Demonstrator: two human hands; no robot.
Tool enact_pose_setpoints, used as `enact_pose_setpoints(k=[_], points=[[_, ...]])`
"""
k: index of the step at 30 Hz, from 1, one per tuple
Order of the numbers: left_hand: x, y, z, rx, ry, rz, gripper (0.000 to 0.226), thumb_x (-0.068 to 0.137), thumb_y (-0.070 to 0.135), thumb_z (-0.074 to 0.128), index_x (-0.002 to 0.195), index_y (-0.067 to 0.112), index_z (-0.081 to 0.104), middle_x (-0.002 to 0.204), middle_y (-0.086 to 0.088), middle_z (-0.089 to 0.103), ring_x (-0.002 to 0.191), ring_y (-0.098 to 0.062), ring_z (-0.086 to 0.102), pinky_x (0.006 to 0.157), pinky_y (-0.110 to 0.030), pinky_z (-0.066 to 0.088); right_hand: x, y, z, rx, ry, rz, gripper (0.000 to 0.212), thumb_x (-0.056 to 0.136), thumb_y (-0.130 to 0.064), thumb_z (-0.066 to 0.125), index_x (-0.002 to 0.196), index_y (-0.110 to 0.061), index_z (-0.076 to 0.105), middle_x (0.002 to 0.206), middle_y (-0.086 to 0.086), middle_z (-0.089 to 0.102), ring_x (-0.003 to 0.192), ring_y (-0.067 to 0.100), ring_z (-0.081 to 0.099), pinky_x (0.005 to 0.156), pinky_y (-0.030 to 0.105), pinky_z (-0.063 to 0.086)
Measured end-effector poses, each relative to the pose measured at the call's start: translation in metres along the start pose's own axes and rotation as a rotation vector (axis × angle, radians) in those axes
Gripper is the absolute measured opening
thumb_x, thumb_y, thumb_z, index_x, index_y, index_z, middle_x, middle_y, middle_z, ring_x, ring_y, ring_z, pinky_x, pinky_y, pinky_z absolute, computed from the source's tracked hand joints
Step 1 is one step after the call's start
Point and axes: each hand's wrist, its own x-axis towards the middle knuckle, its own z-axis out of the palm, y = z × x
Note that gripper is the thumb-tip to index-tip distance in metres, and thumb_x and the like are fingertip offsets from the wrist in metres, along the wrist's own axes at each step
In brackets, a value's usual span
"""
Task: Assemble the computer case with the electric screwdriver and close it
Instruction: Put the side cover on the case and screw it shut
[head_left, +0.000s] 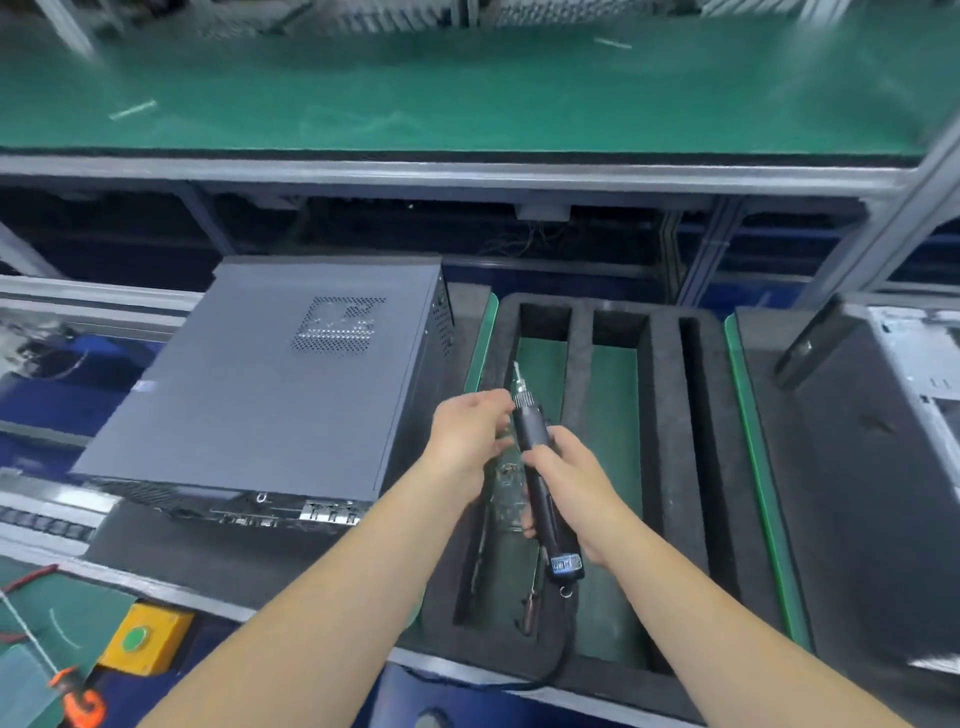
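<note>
Screwdriver (540, 467) at centre frame over a black foam tray (675, 467), right hand (566, 478) wrapped around its barrel, left hand (470, 431) beside the bit end, fingers seemingly curled though blurred, closed grey case (260, 384) lying left of centre.

Seen from above, a right hand (566, 478) grips a black electric screwdriver (537, 467), bit pointing away, over a black foam tray (670, 415) with long slots. The left hand (470, 431) curls beside the chuck. A closed grey computer case (270, 374) lies to the left
</note>
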Motion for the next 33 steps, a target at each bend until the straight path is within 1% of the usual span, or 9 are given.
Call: enact_pose_setpoints(k=[3, 4, 7, 8, 12, 17, 23, 29, 33], points=[[0.001, 0.037, 0.002, -0.255, 0.069, -0.001, 0.008, 0.088, 0.012, 0.073, 0.08, 0.011, 0.073, 0.073, -0.004, 0.067, 0.065, -0.014, 0.061, 0.064, -0.03, 0.055, -0.013, -0.039, 0.015, -0.058, -0.044, -0.098, 0.012, 0.092, -0.025, 0.056, 0.105, -0.027, 0.056, 0.071, 0.013, 0.057, 0.05, 0.031, 0.06, 0.049, 0.039, 0.055], [0.0, 0.047, 0.0, -0.315, 0.054, -0.004, 0.009, 0.089, 0.014, 0.074, 0.081, 0.011, 0.073, 0.072, -0.002, 0.067, 0.067, -0.015, 0.06, 0.067, -0.031, 0.058, -0.017, -0.049, 0.019, -0.088, -0.057, -0.121, 0.011, 0.094, -0.023, 0.055, 0.105, -0.027, 0.056, 0.073, 0.013, 0.057, 0.05, 0.031, 0.061, 0.048, 0.038, 0.054], [-0.007, 0.068, -0.012, -0.498, -0.057, -0.018, 0.017, 0.094, 0.025, 0.073, 0.098, 0.008, 0.071, 0.087, -0.005, 0.068, 0.087, -0.026, 0.061, 0.097, -0.052, 0.055, -0.029, -0.069, 0.033, -0.159, -0.105, -0.17, 0.012, 0.094, -0.021, 0.056, 0.104, -0.028, 0.057, 0.081, 0.017, 0.057, 0.051, 0.032, 0.061, 0.05, 0.042, 0.058], [-0.011, 0.073, -0.017, -0.525, -0.083, -0.018, 0.018, 0.095, 0.027, 0.072, 0.099, 0.009, 0.07, 0.091, -0.005, 0.065, 0.09, -0.028, 0.06, 0.1, -0.055, 0.052, -0.032, -0.072, 0.038, -0.185, -0.113, -0.189, 0.013, 0.093, -0.021, 0.056, 0.104, -0.029, 0.057, 0.084, 0.016, 0.056, 0.051, 0.032, 0.061, 0.05, 0.042, 0.058], [-0.026, 0.086, -0.044, -0.672, -0.134, 0.026, 0.017, 0.098, 0.027, 0.068, 0.092, 0.012, 0.065, 0.084, 0.002, 0.063, 0.071, -0.013, 0.065, 0.082, -0.036, 0.057, -0.04, -0.074, 0.061, -0.296, -0.13, -0.272, 0.014, 0.089, -0.027, 0.057, 0.092, -0.04, 0.058, 0.075, 0.007, 0.053, 0.05, 0.03, 0.058, 0.046, 0.036, 0.054], [-0.042, 0.091, -0.092, -0.722, -0.165, 0.072, 0.018, 0.1, 0.024, 0.065, 0.089, 0.01, 0.062, 0.077, 0.002, 0.062, 0.071, -0.009, 0.063, 0.077, -0.035, 0.062, -0.052, -0.072, 0.103, -0.346, -0.143, -0.329, 0.01, 0.088, -0.029, 0.058, 0.094, -0.037, 0.058, 0.064, -0.005, 0.052, 0.045, 0.032, 0.061, 0.043, 0.032, 0.051], [-0.055, 0.091, -0.171, -0.775, -0.203, 0.124, 0.017, 0.1, 0.019, 0.064, 0.086, 0.008, 0.062, 0.076, -0.001, 0.065, 0.066, -0.011, 0.068, 0.082, -0.043, 0.061, -0.068, -0.067, 0.178, -0.402, -0.143, -0.381, 0.015, 0.087, -0.028, 0.058, 0.091, -0.042, 0.059, 0.07, 0.004, 0.054, 0.044, 0.027, 0.058, 0.041, 0.03, 0.05], [-0.049, 0.087, -0.297, -0.773, -0.194, 0.187, 0.018, 0.1, 0.013, 0.059, 0.083, 0.009, 0.056, 0.069, -0.001, 0.062, 0.063, -0.009, 0.066, 0.087, -0.049, 0.06, -0.079, -0.043, 0.3, -0.533, -0.118, -0.365, 0.017, 0.082, -0.037, 0.056, 0.096, -0.047, 0.055, 0.065, -0.005, 0.064, 0.045, 0.032, 0.067, 0.043, 0.032, 0.052], [-0.042, 0.072, -0.382, -0.71, -0.074, 0.175, 0.016, 0.093, 0.008, 0.061, 0.078, 0.005, 0.058, 0.067, -0.004, 0.06, 0.057, -0.013, 0.066, 0.086, -0.049, 0.06, -0.089, -0.014, 0.387, -0.579, -0.081, -0.338, 0.017, 0.078, -0.039, 0.057, 0.095, -0.042, 0.056, 0.073, 0.003, 0.067, 0.045, 0.03, 0.068, 0.043, 0.035, 0.054]])
